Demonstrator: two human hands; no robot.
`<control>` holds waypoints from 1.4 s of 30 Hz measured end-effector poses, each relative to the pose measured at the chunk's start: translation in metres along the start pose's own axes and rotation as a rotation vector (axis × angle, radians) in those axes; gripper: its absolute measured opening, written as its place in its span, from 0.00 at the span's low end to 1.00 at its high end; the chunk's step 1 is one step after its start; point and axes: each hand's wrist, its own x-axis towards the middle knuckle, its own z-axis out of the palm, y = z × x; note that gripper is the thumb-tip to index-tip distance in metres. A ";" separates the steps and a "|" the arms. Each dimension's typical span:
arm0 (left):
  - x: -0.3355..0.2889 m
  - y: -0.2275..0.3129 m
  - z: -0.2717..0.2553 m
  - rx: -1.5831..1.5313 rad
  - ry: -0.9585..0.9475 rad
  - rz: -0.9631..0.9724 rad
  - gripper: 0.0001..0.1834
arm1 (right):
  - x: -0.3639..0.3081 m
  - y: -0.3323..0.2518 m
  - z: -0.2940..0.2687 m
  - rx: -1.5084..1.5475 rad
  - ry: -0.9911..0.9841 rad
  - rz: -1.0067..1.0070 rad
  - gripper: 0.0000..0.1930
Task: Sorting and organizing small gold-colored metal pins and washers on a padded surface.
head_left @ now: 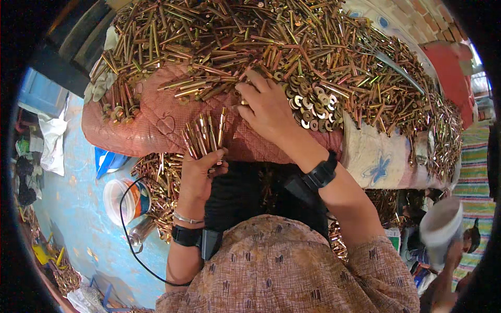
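The largest thing is the pile of slender gold-coloured bolts point(235, 31), heaped across the far side and spilling over the right edge of the raised work surface. To the left spreads the blue floor point(88, 208), with open room between its cluttered outer rim and the work surface. Under the pile's near side lies a red quilted cloth point(122, 138), its rounded left corner and front edge exposed; a bare strip of it runs between the left hand and the pile, leaving space to move there. Right of it, a pale cloth point(368, 156) with a blue motif hangs at the front edge, partly uncovered. At lower right, another person's hand point(453, 255) is at a white bucket point(441, 221), well apart from the work. On the floor to the left is an open white tub point(116, 201), near a curving black cable point(124, 229). The right hand point(269, 109) reaches over the front edge, fingers bent and a little apart at the pile's near fringe; I cannot tell whether they pinch a bolt. The left hand point(201, 169) is clamped around a fanned bundle of bolts point(205, 135), raised at the red cloth's front edge. Just right of the right hand sits a patch of flat washers point(315, 107), the smallest pieces.
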 end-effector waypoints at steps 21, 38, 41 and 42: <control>-0.006 -0.012 0.036 0.254 0.041 -0.033 0.12 | -0.272 0.038 -0.102 0.140 -0.198 0.584 0.05; -0.012 -0.024 0.018 1.283 0.056 0.475 0.18 | -0.451 0.154 -0.057 0.272 -0.067 1.598 0.26; -0.012 -0.023 0.020 1.314 0.147 0.457 0.18 | -0.452 0.139 -0.064 0.313 -0.041 1.635 0.25; -0.014 -0.022 0.027 1.264 0.161 0.411 0.18 | -0.452 0.147 -0.066 0.324 -0.032 1.652 0.25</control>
